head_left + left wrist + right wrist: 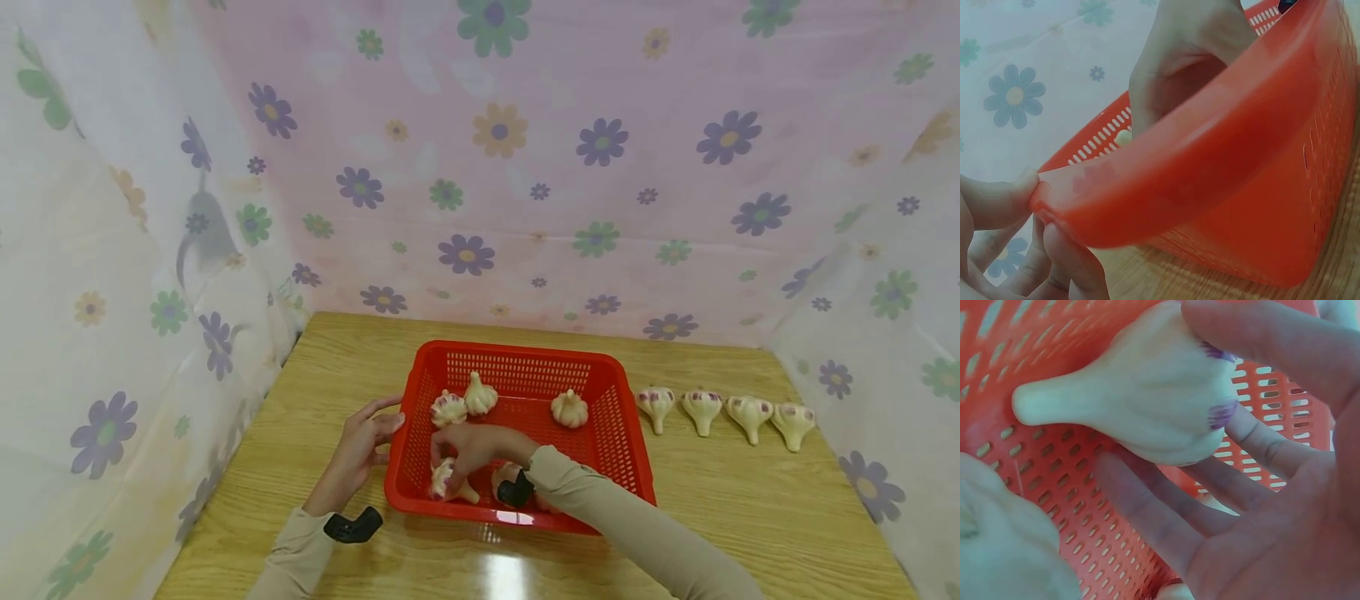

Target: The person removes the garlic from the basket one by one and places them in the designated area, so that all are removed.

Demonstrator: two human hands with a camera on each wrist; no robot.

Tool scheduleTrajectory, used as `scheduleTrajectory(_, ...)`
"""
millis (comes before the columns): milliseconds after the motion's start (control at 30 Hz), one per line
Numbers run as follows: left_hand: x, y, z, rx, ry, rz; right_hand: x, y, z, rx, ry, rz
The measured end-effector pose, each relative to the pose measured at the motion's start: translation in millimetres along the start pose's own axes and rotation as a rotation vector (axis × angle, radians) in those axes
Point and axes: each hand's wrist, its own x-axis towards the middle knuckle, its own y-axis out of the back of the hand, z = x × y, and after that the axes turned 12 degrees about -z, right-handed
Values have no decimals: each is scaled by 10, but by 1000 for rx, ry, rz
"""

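Note:
My left hand (pixel 358 452) is at the left side of a red plastic basket (pixel 525 351). In the left wrist view its thumb and fingers pinch the basket's rim (pixel 1104 206). My right hand (pixel 480 447) reaches down into the front left part of the basket. It holds a white garlic bulb (pixel 1147 387) with purple marks, thumb above and fingers beneath, the stem pointing away from the palm. Two other garlic bulbs, one purple-marked (pixel 448 409) and one plain (pixel 480 395), lie behind that hand. Another plain bulb (pixel 570 409) sits at the basket's right. Under the right wrist, a further bulb is partly hidden.
Right of the basket, several purple-marked garlic bulbs stand in a row on the wooden table (pixel 720 500), the nearest bulb (pixel 656 403) close to the basket wall. A flowered curtain (pixel 540 167) encloses the table at the back and both sides.

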Motion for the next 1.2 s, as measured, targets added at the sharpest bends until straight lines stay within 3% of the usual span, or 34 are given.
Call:
scheduleTrajectory(867,-36,12,-7,-8,-5,-38,-493,122,80,114,101,156)
scheduleTrajectory(1200,-22,12,-13,-9,-6,-34,-754,198,14,114,143,281)
